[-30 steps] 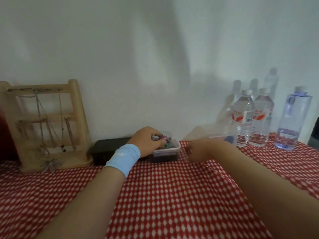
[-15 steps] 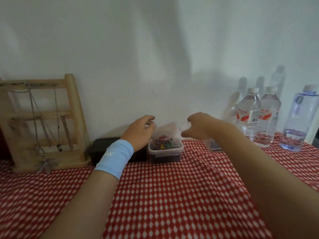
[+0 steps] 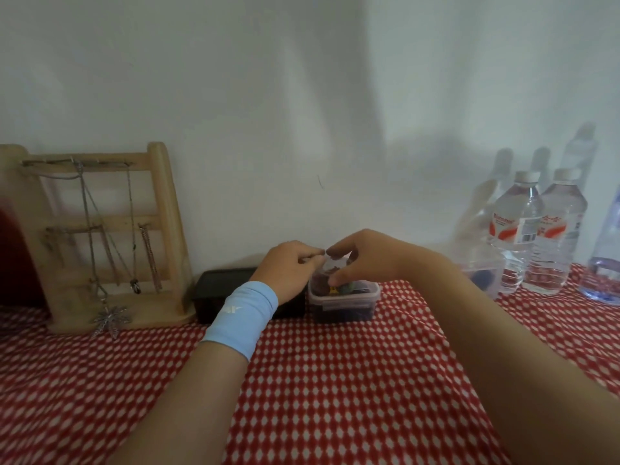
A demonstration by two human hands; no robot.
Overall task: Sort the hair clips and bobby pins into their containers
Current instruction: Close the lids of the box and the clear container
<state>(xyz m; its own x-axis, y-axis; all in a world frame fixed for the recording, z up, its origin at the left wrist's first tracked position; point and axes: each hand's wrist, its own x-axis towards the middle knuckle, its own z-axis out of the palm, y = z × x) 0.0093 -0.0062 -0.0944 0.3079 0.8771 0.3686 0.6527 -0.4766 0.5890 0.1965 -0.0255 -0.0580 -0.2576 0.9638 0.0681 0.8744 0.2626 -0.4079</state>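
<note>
Head view. On red-and-white checked cloth (image 3: 335, 391), close against white wall (image 3: 302, 95): lidded clear tub (image 3: 342, 305), taken here as landmark.

On top of tub's lid: small round clear cup (image 3: 330, 267), upright. Inside cup, and showing through clear plastic just above tub's lid: coloured pieces (image 3: 347, 287), green and yellow among them, too blurred to tell clip from pin. Below tub's lid: dark contents, not identifiable.

Right hand (image 3: 364, 260): reaches in from right of tub, curls forefinger over far side of cup and thumb across near side, grasps cup between them.

Left hand (image 3: 287, 268): hovers just left of tub, fingers curled, fingertips meeting cup's upper edge beside right forefinger. Cannot tell whether gripping cup or only touching. Light blue wristband (image 3: 241, 315) on that wrist, left of and nearer than tub.

Touching or just beside tub's left side, partly hidden behind left wrist: low black box (image 3: 224, 285).

Further left of tub, beyond black box: wooden rack (image 3: 164, 229), leaning back toward wall, with necklaces (image 3: 110, 315) draped from its rungs, one star-shaped pendant hanging down to rack's base.

Right of tub, behind right forearm: another clear container (image 3: 483, 273), something blue inside. Further right of tub: water bottles (image 3: 518, 229) with white caps and red-and-white labels, standing upright near wall.
</note>
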